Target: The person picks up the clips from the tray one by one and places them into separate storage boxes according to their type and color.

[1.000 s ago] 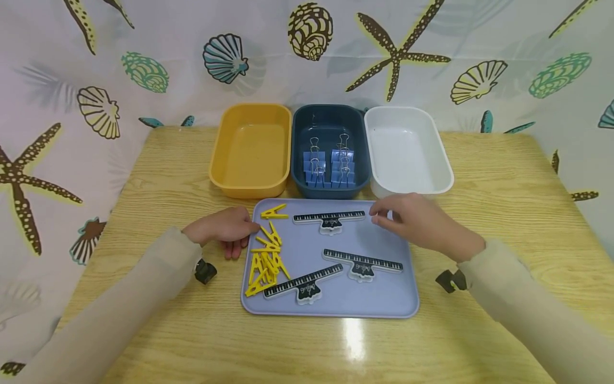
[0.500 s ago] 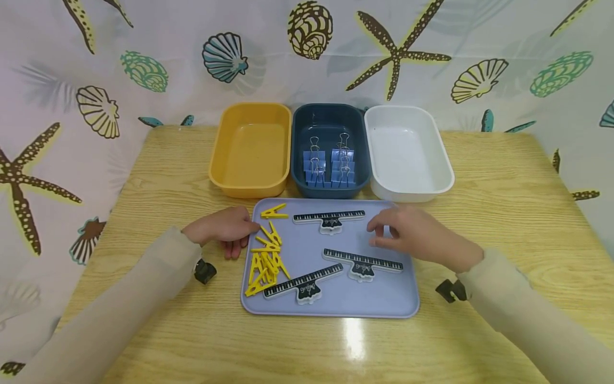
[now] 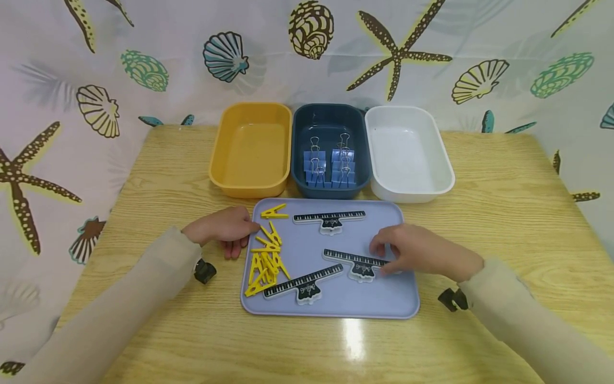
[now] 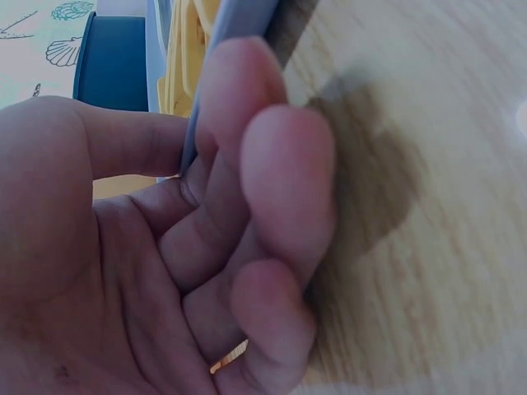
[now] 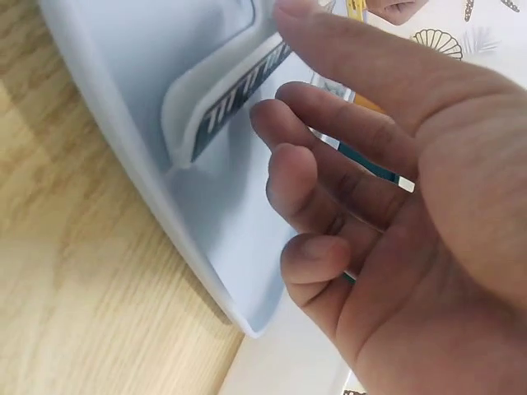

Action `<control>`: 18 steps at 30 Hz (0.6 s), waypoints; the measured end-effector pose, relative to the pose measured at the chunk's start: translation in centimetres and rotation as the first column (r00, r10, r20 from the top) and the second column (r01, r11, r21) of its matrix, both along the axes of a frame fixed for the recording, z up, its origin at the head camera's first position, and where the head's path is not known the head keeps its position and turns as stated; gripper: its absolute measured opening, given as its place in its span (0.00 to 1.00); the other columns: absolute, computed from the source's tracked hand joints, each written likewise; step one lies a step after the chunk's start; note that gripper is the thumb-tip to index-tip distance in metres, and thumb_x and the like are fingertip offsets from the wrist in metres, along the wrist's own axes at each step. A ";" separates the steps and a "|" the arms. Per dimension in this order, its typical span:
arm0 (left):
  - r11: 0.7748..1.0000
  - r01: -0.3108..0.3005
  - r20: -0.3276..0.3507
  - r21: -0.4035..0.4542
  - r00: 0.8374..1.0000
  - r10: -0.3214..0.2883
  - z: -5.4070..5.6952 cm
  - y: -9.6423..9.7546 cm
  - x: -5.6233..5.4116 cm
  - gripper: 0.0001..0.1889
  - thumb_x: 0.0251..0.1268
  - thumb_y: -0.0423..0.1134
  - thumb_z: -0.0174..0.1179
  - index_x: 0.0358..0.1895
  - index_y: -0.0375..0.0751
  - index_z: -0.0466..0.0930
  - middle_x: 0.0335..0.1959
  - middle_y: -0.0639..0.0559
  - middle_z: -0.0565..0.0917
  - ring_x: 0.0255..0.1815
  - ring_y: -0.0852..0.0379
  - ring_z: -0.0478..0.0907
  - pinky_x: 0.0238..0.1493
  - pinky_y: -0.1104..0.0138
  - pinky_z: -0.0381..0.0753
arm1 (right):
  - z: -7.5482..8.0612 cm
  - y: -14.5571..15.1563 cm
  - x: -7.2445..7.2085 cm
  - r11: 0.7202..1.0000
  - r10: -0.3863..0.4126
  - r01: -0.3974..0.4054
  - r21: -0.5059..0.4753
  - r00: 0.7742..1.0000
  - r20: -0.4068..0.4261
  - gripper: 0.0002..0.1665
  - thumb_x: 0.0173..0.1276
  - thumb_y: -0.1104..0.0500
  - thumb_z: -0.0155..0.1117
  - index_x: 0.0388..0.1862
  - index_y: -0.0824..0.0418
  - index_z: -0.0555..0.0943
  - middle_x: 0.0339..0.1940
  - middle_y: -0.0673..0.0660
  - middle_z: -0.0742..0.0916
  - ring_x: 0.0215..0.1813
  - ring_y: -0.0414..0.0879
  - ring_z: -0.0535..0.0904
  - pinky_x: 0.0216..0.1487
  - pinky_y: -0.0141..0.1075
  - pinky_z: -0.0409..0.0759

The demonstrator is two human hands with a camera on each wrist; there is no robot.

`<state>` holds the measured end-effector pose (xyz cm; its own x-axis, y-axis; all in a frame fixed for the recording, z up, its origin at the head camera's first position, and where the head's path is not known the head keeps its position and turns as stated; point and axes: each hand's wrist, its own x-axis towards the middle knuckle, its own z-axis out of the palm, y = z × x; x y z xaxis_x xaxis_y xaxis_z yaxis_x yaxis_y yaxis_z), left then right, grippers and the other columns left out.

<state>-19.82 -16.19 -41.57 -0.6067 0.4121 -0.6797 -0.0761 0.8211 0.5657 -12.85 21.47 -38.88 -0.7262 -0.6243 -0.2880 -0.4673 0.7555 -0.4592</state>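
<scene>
My left hand [image 3: 225, 229] pinches the left rim of a pale lilac tray [image 3: 369, 298], its thumb over the edge and the other fingers curled below. On the tray lie three black-and-white piano-keyboard clips: one [image 3: 329, 217] at the back, one [image 3: 303, 281] at the front and one [image 3: 356, 260] at the right. Over the right clip hovers my right hand [image 3: 414, 248], fingers loosely bent and covering that clip's right end. In the right wrist view the thumb overlaps the clip [image 5: 239, 99], with a gap between thumb and fingers. Several yellow clothespins [image 3: 274, 266] lie along the tray's left side.
Behind the tray, side by side, stand a yellow bin [image 3: 254, 154], a dark blue bin [image 3: 331, 120] holding several blue binder clips [image 3: 342, 165], and a white bin [image 3: 408, 154]. A shell-patterned cloth [image 3: 268, 32] hangs behind the wooden table [image 3: 192, 330].
My right hand has moved from the tray's back right corner toward the front, and now sits over the right piano clip. The left hand has stayed at the tray's rim.
</scene>
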 end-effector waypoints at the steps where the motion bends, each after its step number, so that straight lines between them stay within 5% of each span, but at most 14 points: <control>1: 1.000 0.000 0.002 0.000 1.000 0.000 0.0 0.0 0.0 0.24 0.73 0.45 0.43 0.18 0.37 0.74 0.08 0.49 0.79 0.08 0.58 0.77 0.16 0.63 0.80 | -0.1 0.0 0.1 1.000 0.003 -0.003 0.004 1.000 0.002 0.17 0.49 0.55 0.78 0.39 0.54 0.84 0.31 0.45 0.82 0.28 0.35 0.69 0.34 0.29 0.72; 18: 1.000 0.000 -0.001 0.001 1.000 0.000 0.0 -0.1 0.0 0.25 0.73 0.45 0.43 0.18 0.37 0.75 0.08 0.49 0.78 0.09 0.57 0.78 0.16 0.64 0.79 | -0.6 -0.3 -0.3 0.999 0.019 -0.016 0.044 0.998 -0.068 0.12 0.50 0.59 0.75 0.33 0.50 0.82 0.28 0.44 0.80 0.28 0.36 0.69 0.33 0.30 0.70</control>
